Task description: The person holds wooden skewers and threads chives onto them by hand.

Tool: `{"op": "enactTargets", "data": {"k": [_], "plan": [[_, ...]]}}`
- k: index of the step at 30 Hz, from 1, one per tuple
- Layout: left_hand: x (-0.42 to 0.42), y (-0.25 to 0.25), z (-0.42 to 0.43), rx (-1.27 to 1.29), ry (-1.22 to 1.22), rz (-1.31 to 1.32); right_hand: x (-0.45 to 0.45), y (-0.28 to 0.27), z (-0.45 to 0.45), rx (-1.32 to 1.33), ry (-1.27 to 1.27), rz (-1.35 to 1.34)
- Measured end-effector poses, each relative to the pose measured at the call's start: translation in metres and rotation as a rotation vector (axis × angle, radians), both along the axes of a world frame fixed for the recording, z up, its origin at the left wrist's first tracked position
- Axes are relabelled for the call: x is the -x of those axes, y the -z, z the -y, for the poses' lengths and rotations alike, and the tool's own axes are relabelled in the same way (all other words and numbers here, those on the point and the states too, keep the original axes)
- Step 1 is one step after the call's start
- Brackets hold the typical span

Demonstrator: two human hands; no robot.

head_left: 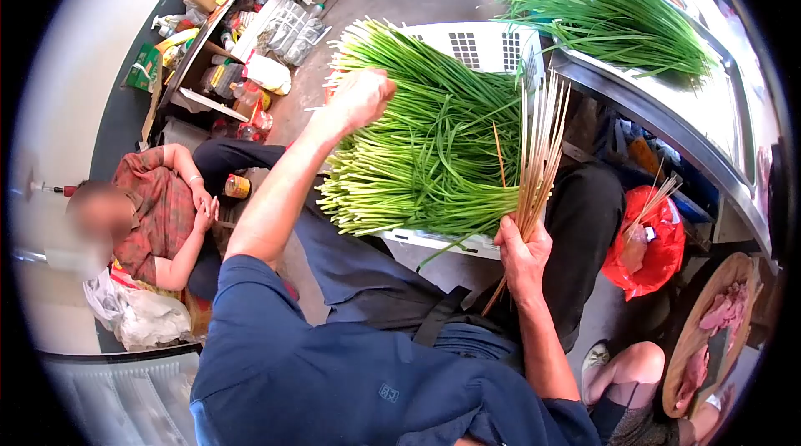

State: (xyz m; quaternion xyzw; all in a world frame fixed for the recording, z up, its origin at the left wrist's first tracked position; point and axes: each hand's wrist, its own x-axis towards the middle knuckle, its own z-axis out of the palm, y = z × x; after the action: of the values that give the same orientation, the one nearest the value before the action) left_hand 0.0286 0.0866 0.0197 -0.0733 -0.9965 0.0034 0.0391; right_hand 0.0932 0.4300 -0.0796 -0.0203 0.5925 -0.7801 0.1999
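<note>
Garlic chives lie in a thick heap in a white plastic crate, their pale stem ends pointing left. Over the upper left stems is my left hand, fingers curled closed; whatever they may hold is hidden. My right hand, at the crate's near right corner, is wrapped round a bundle of thin bamboo skewers that fans out upward. One skewer leans apart to the left of the bundle, across the chives.
More chives lie on a metal table at upper right. A red bag with skewers stands below it. Pinkish meat is on a round wooden board. Another person sits left, near cluttered shelves.
</note>
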Motion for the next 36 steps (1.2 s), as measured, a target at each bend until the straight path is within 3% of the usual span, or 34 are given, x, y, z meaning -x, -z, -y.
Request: {"op": "enactTargets", "data": {"k": [2,5,8,13,16,17,20,25,27,32,35,36], "plan": [[-0.004,0.004,0.015,0.103,0.001,0.161,0.001,-0.001,0.001,-0.009,-0.01,0.006],[-0.002,0.005,0.014,0.197,-0.037,0.188,0.001,-0.002,0.002,0.0,-0.009,0.015],[-0.003,0.017,0.018,0.27,0.123,0.024,0.001,0.0,0.0,-0.009,-0.011,0.02],[-0.001,-0.015,-0.004,0.118,0.124,-0.006,0.0,0.0,0.001,0.006,-0.006,0.033],[0.001,-0.024,-0.007,-0.635,-0.113,0.228,0.0,-0.002,0.002,0.008,-0.008,0.037],[0.001,-0.025,-0.007,-0.635,-0.113,0.227,0.001,-0.001,0.002,0.009,-0.009,0.036],[-0.003,-0.044,-0.02,-1.051,-0.278,0.355,0.001,-0.001,0.001,0.007,-0.014,0.033],[-0.006,-0.033,-0.028,-1.279,-0.194,0.279,0.001,-0.003,0.001,-0.001,-0.015,0.033],[-0.004,-0.021,-0.033,-1.522,-0.054,0.209,0.001,-0.003,0.001,0.004,-0.013,0.03],[0.006,0.001,-0.045,-1.496,-0.001,0.048,0.001,-0.005,0.001,0.017,-0.011,0.044],[0.015,-0.006,-0.039,-1.501,-0.093,-0.032,0.001,-0.003,0.001,0.016,-0.004,0.035],[0.016,-0.021,-0.043,-1.457,0.0,-0.129,0.001,-0.003,0.001,0.017,-0.001,0.031]]}}
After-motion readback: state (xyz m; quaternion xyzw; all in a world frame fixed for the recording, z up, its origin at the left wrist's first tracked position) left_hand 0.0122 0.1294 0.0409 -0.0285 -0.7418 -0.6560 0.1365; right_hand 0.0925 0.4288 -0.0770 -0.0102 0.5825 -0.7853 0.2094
